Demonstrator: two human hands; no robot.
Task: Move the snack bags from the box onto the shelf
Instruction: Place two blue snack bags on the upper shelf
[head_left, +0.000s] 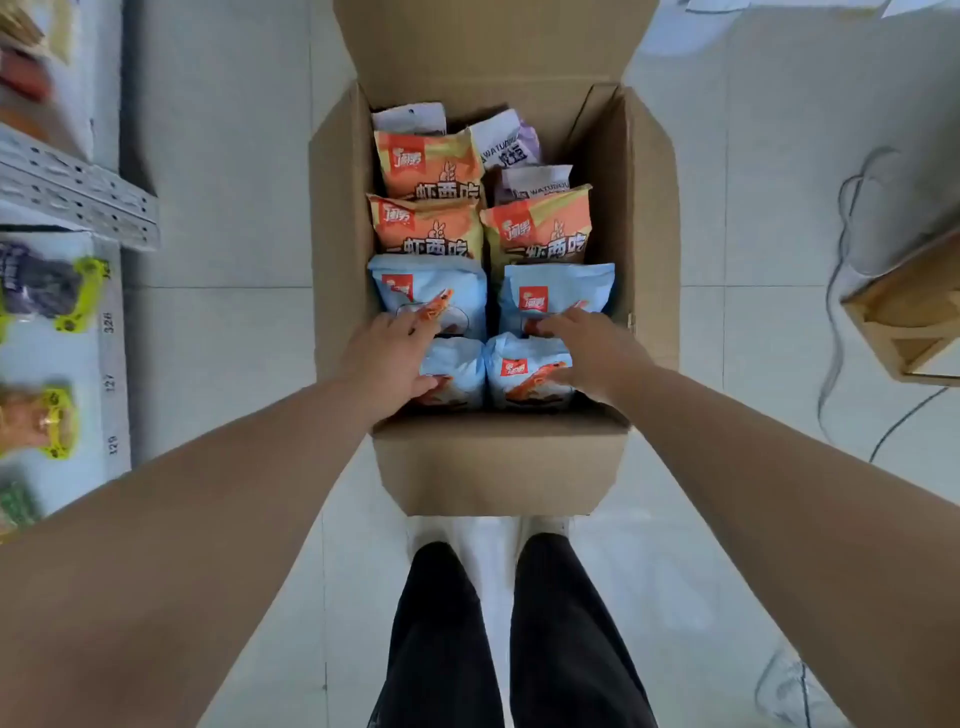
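Note:
An open cardboard box (498, 467) stands on the floor in front of my feet, packed with snack bags: light blue ones at the near end, orange ones (428, 166) behind them, white and purple ones at the far end. My left hand (389, 358) reaches into the box and grips the near left blue bag (454, 364), thumb against its front. My right hand (582, 353) grips the near right blue bag (522, 371), fingers over its top edge. The shelf (78, 192) runs along the left edge of the view.
The shelf at the left holds several packaged goods, blurred, with yellow-edged packs (67, 296). A wooden crate (914, 317) sits at the right on the tiled floor beside loose cables (841, 291). The box's far flap stands upright.

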